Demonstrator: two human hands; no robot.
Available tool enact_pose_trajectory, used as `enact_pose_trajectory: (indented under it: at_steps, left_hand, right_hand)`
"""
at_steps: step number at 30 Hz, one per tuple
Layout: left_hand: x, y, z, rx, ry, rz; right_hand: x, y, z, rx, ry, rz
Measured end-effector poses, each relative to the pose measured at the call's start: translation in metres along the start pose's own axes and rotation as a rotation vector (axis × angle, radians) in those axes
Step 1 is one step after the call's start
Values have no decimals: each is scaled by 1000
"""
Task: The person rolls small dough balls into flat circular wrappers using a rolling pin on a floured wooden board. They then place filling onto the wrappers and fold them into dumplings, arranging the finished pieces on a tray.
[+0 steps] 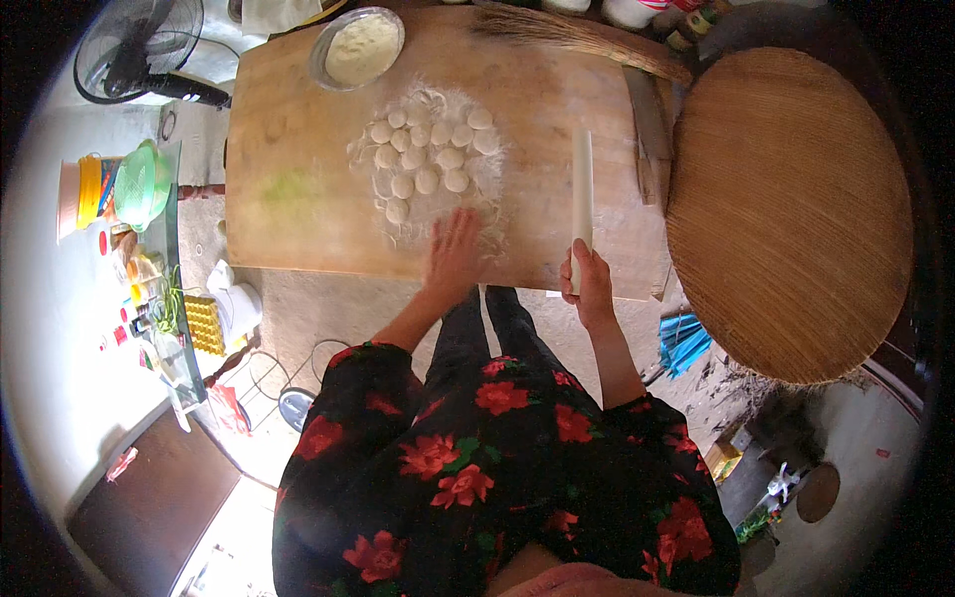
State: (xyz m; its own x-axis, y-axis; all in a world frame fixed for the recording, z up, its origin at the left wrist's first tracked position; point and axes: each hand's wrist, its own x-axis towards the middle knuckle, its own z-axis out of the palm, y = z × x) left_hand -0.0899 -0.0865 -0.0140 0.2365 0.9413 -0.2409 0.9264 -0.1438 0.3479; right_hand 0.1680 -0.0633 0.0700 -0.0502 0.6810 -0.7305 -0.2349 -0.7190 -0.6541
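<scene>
Several small round dough pieces (413,157) lie in a patch of flour (489,168) on the wooden board (298,224). My left hand (453,250) is laid palm down over the flour near the board's front edge, its fingers spread and slightly blurred, just below the lowest dough pieces. Nothing shows in it. To the right, my right hand (589,280) grips the near end of a pale rolling pin (583,179), which points away from me over the board.
A metal bowl of flour (363,46) stands at the board's back left, and a straw broom (589,41) lies along the back edge. On the right is a large round woven lid (791,216). A fan (138,60) and a shelf with green baskets (142,186) flank the left.
</scene>
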Motion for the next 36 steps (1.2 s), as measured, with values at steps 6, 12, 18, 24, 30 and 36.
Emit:
enact_pose_trajectory:
  at_steps: [6, 12, 18, 24, 30, 36]
  left_hand:
    - [-2, 11, 20, -121, 180, 114]
    - [-20, 5, 6, -209, 133, 48]
    - [-47, -38, -19, -125, 502, -142]
    - [-41, -50, -30, 49, 248, -102]
    - [-51, -43, -15, 111, 206, -56]
    - [-55, -34, -14, 93, 135, -58]
  right_hand:
    - [8, 10, -3, -160, -49, -102]
    - [19, 10, 4, -777, -58, -658]
    - [50, 18, 5, -1396, -63, -1000]
    - [77, 20, 49, -1537, -135, -1276]
    - [81, 28, 54, -1528, -57, -1272]
    - [76, 43, 34, -1629, -82, -1270]
